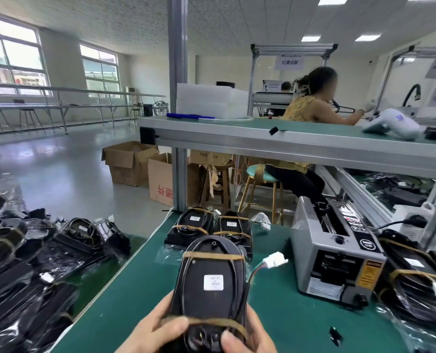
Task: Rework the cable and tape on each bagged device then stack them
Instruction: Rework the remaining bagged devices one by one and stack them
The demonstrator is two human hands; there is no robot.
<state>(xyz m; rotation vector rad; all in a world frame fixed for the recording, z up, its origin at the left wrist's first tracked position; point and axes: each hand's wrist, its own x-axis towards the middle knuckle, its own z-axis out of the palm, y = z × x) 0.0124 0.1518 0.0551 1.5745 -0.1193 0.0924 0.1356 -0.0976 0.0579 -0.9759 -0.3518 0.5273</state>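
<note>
I hold one black bagged device above the green table, its long axis pointing away from me. Two brown tape bands cross it, one near the far end and one near my thumbs, and a white label sits on its middle. A thin cable runs along its edges and ends in a white connector sticking out to the right. My left hand grips the near left corner with the thumb on the tape. My right hand grips the near right corner. Two taped devices lie side by side further back.
A grey tape dispenser stands to the right. More bagged devices lie at the far right, and a big heap fills the left. A small black scrap lies on the mat. A seated person works behind the raised shelf.
</note>
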